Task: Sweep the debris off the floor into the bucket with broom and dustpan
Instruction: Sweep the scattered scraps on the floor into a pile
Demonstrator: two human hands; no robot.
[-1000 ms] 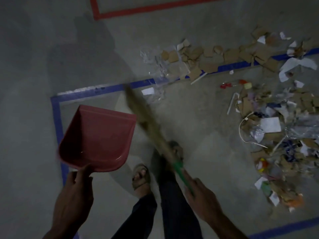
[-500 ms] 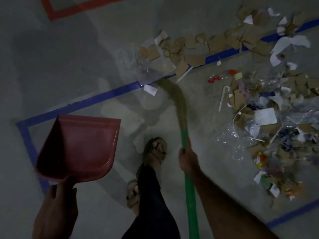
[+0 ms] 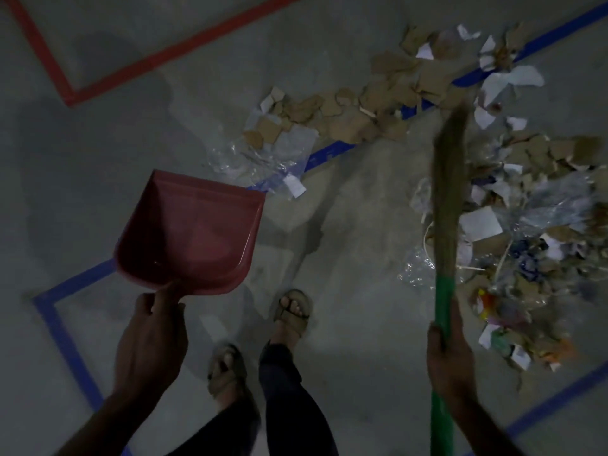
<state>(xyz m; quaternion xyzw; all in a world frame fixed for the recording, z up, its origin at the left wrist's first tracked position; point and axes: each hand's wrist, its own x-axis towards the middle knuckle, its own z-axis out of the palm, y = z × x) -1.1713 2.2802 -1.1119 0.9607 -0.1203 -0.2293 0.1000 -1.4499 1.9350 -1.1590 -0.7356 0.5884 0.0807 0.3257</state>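
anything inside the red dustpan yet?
The dustpan looks empty: bare red interior, no scraps visible. The left hand covers its handle end, so that part cannot be seen.

Red tape (image 3: 138, 65) angle top left; blue tape (image 3: 62, 327) outline across grey floor (image 3: 355, 324); sandalled feet (image 3: 292, 312).

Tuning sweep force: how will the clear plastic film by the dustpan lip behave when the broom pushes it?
The plastic film looks thin and crumpled, so probably floppy: likely to bunch or fold, not slide flat. It seems very light, so broom bristles may flick it. Cardboard scraps lie on one edge and may drag along.
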